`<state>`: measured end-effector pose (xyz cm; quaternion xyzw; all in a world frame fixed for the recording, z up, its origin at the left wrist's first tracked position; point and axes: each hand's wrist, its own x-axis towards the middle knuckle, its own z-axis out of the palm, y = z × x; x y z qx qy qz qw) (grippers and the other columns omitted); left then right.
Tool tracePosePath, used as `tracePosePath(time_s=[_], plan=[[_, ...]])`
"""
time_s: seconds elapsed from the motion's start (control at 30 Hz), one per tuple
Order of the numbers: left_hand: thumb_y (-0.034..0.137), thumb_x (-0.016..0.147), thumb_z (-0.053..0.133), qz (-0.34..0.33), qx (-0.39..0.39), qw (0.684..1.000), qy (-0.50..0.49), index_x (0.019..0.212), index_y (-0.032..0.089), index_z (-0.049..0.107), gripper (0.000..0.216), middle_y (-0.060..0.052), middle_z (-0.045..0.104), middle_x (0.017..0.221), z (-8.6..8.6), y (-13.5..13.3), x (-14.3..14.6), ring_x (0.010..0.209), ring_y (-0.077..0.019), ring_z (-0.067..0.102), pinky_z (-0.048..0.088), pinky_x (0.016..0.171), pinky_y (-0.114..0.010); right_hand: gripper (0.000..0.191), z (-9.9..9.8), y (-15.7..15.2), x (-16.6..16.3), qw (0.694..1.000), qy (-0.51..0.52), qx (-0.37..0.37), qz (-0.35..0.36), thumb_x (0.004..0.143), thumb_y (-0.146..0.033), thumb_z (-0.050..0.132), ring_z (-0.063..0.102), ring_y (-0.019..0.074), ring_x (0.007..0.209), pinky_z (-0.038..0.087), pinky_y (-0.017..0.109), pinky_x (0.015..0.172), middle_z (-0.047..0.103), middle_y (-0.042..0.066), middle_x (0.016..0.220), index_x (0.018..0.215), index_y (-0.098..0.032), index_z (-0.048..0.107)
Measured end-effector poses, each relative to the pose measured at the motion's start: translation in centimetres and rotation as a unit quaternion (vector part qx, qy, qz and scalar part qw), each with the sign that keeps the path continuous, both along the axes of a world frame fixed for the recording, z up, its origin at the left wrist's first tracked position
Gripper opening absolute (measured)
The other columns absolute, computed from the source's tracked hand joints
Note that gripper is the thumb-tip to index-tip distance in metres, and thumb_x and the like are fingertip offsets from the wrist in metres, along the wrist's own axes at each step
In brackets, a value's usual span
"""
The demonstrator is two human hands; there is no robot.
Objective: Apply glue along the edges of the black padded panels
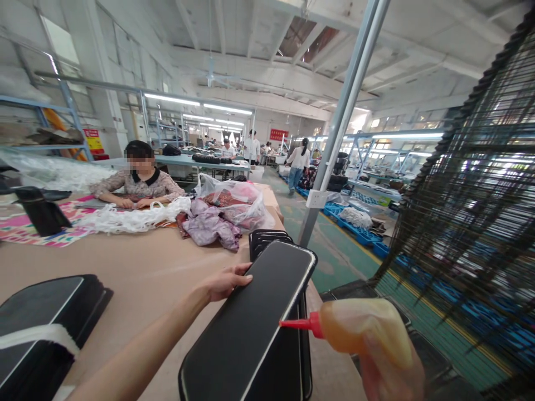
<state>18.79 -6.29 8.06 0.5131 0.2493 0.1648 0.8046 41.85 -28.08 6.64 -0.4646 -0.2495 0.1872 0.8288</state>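
A long black panel [246, 312] with rounded corners lies tilted before me on other black pieces, a whitish line running along its right edge. My left hand [232, 280] grips its left edge, thumb on top and fingers partly hidden beneath. Wrapped around a squeeze glue bottle [355, 326], my right hand [388, 362] points the bottle's red nozzle at that edge line. The nozzle tip appears to touch the panel's edge. Amber liquid shows inside the bottle. Beyond the panel's far end sits a stack of similar black pieces [267, 236].
Tied black panels [37, 328] lie at left on the brown tabletop [167, 267]. A co-worker [140, 172] sits across, near white strips [134, 217] and a plastic bag of fabric [234, 203]. A metal post [334, 122] and dark wire rack [468, 156] stand right.
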Motion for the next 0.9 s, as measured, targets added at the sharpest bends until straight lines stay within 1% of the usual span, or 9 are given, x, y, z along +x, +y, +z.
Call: tracePosePath(time_s=[0.17,0.33,0.4,0.47,0.57,0.63,0.73,0.83,0.9], plan=[[0.027,0.064,0.080,0.019,-0.012,1.000,0.011,0.121,0.021,0.059,0.061,-0.009,0.069,0.108,0.2,0.2,0.6,0.090,-0.0216,0.067,0.054,0.076,-0.029,0.052,0.3,-0.1,-0.3,1.000,-0.017,-0.018,-0.004,0.061,-0.028,0.083,0.061,0.0175,0.076,0.053,0.020,0.065,0.066,0.003,0.088,0.107,-0.019,0.062],[0.025,0.058,0.083,0.044,-0.023,0.999,0.022,0.116,0.020,0.061,0.062,-0.009,0.070,0.105,0.6,0.5,1.3,0.087,-0.0208,0.067,0.054,0.073,-0.028,0.048,0.3,-0.3,-0.5,0.998,-0.061,-0.027,0.015,0.064,-0.034,0.080,0.060,0.0223,0.078,0.054,0.029,0.067,0.064,0.006,0.090,0.104,-0.016,0.061],[0.025,0.057,0.083,0.044,-0.020,0.999,0.023,0.114,0.020,0.062,0.062,-0.009,0.070,0.104,0.9,0.6,1.4,0.086,-0.0207,0.068,0.054,0.072,-0.028,0.047,0.3,-0.4,-0.6,0.997,-0.063,-0.039,0.007,0.065,-0.033,0.080,0.060,0.0212,0.079,0.052,0.026,0.067,0.064,0.005,0.091,0.104,-0.016,0.061],[0.025,0.056,0.083,0.042,-0.013,0.999,0.023,0.114,0.020,0.062,0.061,-0.008,0.070,0.104,1.1,0.6,1.5,0.085,-0.0208,0.068,0.054,0.071,-0.028,0.049,0.4,-0.4,-0.6,0.999,-0.045,-0.027,0.005,0.064,-0.031,0.081,0.059,0.0196,0.079,0.052,0.024,0.066,0.063,0.004,0.090,0.107,-0.017,0.061],[0.026,0.057,0.083,0.040,-0.002,0.999,0.022,0.114,0.020,0.062,0.061,-0.008,0.070,0.103,1.2,0.5,1.5,0.085,-0.0211,0.068,0.054,0.071,-0.028,0.050,0.5,-0.1,-0.2,1.000,-0.024,-0.005,-0.002,0.062,-0.028,0.082,0.059,0.0197,0.078,0.052,0.026,0.065,0.064,0.003,0.089,0.108,-0.019,0.061],[0.026,0.057,0.083,0.039,0.001,0.999,0.020,0.116,0.020,0.061,0.063,-0.008,0.070,0.103,1.2,0.5,1.4,0.086,-0.0210,0.068,0.054,0.071,-0.028,0.053,0.5,0.1,0.2,1.000,-0.027,0.008,-0.011,0.061,-0.027,0.082,0.060,0.0207,0.081,0.053,0.028,0.068,0.064,0.003,0.090,0.110,-0.019,0.061],[0.028,0.055,0.084,0.040,0.001,0.999,0.026,0.118,0.020,0.060,0.067,-0.008,0.071,0.102,0.9,0.7,1.4,0.086,-0.0217,0.068,0.054,0.070,-0.029,0.056,0.6,0.1,0.5,0.999,-0.036,0.014,0.011,0.062,-0.026,0.082,0.060,0.0221,0.084,0.052,0.031,0.075,0.064,0.004,0.093,0.113,-0.020,0.060],[0.029,0.053,0.085,0.048,-0.004,0.998,0.046,0.118,0.020,0.060,0.070,-0.007,0.071,0.100,0.5,1.1,1.4,0.084,-0.0219,0.068,0.054,0.069,-0.030,0.053,0.6,-0.2,0.0,0.999,-0.027,-0.003,0.024,0.062,-0.027,0.082,0.060,0.0204,0.082,0.052,0.027,0.073,0.064,0.004,0.094,0.110,-0.021,0.061],[0.028,0.052,0.085,0.049,-0.006,0.998,0.048,0.117,0.021,0.060,0.070,-0.007,0.071,0.099,0.3,1.3,1.4,0.084,-0.0216,0.068,0.054,0.070,-0.031,0.053,0.7,-0.5,-0.5,0.999,-0.031,-0.009,0.029,0.062,-0.028,0.082,0.060,0.0208,0.082,0.053,0.028,0.072,0.065,0.004,0.094,0.110,-0.021,0.061]])
